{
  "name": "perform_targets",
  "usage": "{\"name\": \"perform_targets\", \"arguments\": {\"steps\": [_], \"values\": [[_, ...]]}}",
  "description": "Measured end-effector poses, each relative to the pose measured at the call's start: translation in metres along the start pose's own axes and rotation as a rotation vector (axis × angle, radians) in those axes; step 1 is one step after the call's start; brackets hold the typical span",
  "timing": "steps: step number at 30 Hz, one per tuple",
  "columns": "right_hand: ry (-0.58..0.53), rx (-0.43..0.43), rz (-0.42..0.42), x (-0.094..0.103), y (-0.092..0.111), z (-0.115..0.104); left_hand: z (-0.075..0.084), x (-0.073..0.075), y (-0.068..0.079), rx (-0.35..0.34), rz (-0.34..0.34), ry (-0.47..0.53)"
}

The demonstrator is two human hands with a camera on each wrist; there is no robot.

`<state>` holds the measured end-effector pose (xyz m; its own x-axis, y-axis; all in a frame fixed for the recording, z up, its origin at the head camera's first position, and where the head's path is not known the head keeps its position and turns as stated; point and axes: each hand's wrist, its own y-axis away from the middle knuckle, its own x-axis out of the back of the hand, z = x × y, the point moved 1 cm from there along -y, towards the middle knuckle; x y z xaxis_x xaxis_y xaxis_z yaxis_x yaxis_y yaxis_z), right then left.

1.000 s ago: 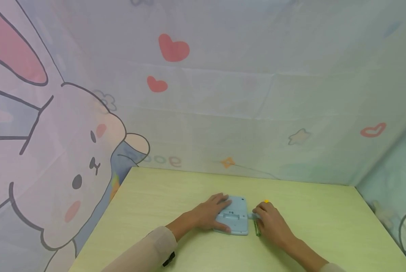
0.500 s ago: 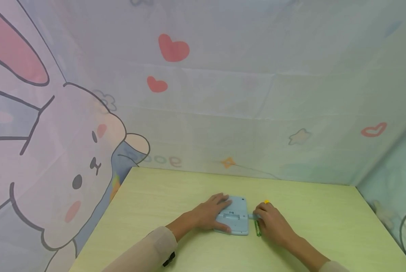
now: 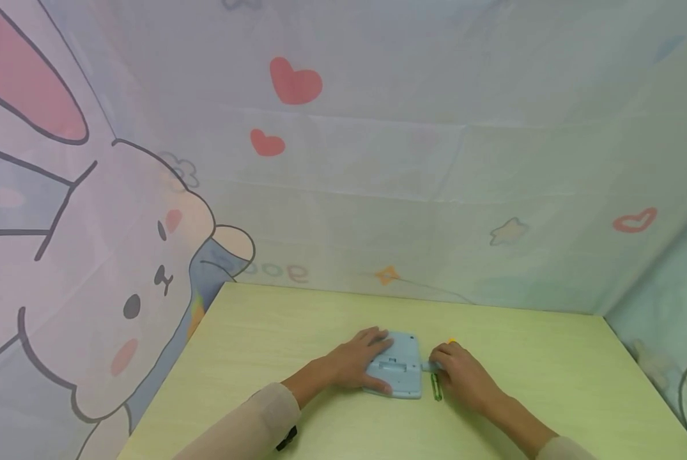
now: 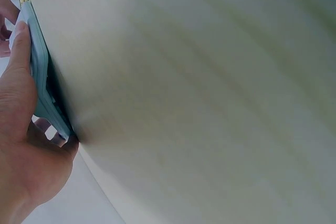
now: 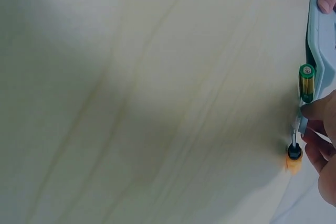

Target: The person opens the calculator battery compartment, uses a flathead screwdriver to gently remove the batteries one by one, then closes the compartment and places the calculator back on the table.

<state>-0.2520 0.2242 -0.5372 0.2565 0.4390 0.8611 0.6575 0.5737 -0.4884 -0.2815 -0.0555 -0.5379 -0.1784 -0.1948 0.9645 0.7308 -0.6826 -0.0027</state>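
Note:
A pale blue flat electronic device (image 3: 403,380) lies on the table with its back up, its battery compartment uncovered. My left hand (image 3: 355,361) holds it from the left, thumb along the near side and fingers over the far part; the left wrist view shows fingertips curled at its edge. Just right of the device, my right hand (image 3: 464,377) pinches a small pale blue battery cover (image 3: 429,366). Green batteries (image 5: 307,82) lie beside that hand. Beyond its fingers shows the orange handle (image 5: 294,163) of a screwdriver, its metal shaft partly hidden.
The light yellow-green table (image 3: 297,319) ends against a printed cloth backdrop (image 3: 378,191) with hearts and a rabbit. A black item (image 3: 286,439) shows under the left sleeve. A dark cable-like loop (image 3: 685,396) is past the table's right edge.

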Motion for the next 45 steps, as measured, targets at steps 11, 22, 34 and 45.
{"name": "perform_targets", "arguments": {"steps": [11, 22, 34, 45], "values": [[-0.027, -0.083, -0.095, 0.0, -0.003, 0.003, 0.0, -0.001, -0.001, 0.011, -0.002, 0.012], [-0.068, -0.089, -0.154, 0.001, -0.009, 0.01, 0.0, 0.0, 0.0, 0.027, -0.007, 0.016], [-0.065, -0.105, -0.162, 0.0, -0.009, 0.009, 0.002, 0.002, 0.0, 0.008, -0.01, 0.011], [-0.044, -0.112, -0.137, 0.012, -0.014, 0.007, 0.002, 0.003, 0.0, 0.005, -0.006, 0.007]]}}
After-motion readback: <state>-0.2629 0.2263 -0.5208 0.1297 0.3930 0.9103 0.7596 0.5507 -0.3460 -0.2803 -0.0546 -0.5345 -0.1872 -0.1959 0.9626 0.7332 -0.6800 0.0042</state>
